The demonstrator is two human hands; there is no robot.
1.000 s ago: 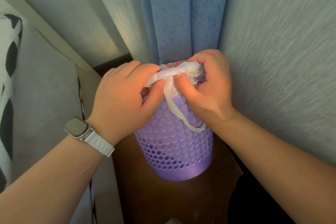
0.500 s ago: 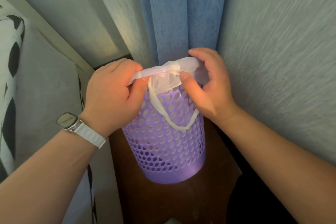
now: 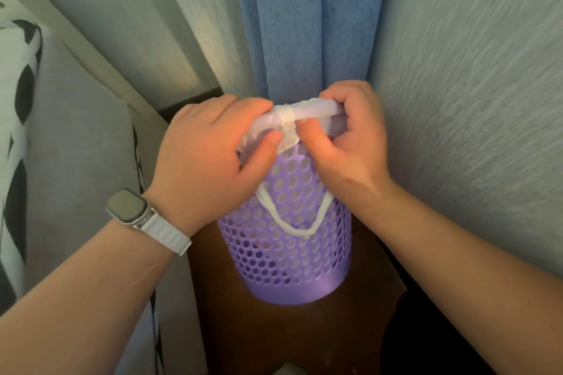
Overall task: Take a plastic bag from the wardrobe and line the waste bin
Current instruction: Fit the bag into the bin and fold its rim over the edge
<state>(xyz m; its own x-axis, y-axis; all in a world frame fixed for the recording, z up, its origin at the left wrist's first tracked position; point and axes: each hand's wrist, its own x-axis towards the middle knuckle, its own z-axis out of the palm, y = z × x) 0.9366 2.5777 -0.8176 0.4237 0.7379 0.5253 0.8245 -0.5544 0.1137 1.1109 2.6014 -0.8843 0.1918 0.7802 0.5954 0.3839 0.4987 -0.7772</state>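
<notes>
Purple perforated plastic waste bin (image 3: 292, 256): upright on brown floor (image 3: 304, 338).
Translucent white plastic bag (image 3: 285, 126): bunched over the rim.
Left hand (image 3: 213, 161): gripping bag.
Right hand (image 3: 350, 143): gripping bag.

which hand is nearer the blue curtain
The right hand. Its knuckles sit close in front of the blue curtain, right at its lower end. The left hand is lower and off to the curtain's left. Both grip the plastic bag.
</notes>
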